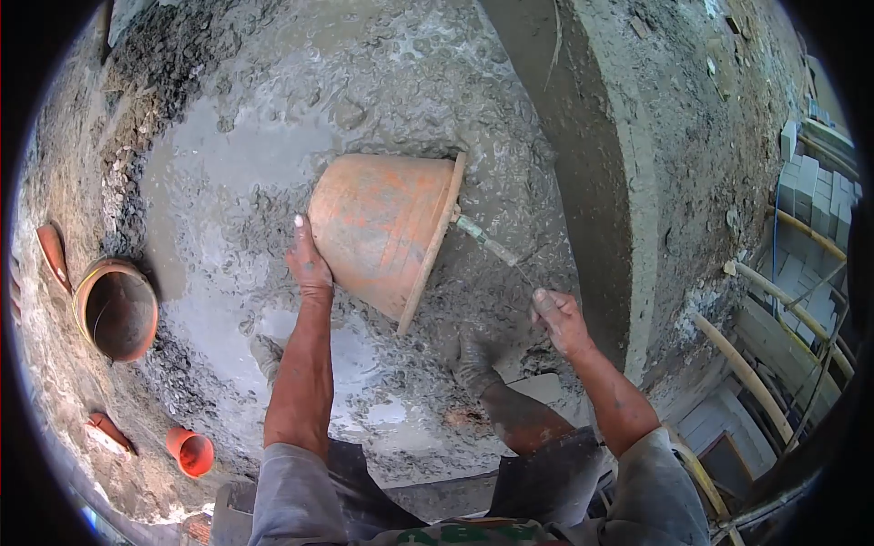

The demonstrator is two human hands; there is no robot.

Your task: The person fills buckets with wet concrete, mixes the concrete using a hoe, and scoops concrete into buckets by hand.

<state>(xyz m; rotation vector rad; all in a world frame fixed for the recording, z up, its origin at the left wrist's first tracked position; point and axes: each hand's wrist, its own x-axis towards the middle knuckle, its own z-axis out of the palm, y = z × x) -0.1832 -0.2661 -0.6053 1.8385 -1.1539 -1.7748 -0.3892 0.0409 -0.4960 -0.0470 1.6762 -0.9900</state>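
A worn orange bucket (382,232), smeared with grey, is tipped on its side over wet grey concrete (264,136), its rim toward the right. At its base my left hand (310,264) grips the lower edge, thumb up along the side, the other fingers partly hidden beneath. From the rim runs the bucket's thin handle with a pale green wrapped grip (485,240). My right hand (557,318) is closed around the handle's far end. The bucket's inside is turned away from view.
An orange bucket (116,314) and a small orange-red bucket (193,452) stand left. A raised concrete edge (628,173) runs along the right, with bamboo poles (746,378) and grey blocks (806,187) beyond. My muddy foot (473,364) is in the wet concrete.
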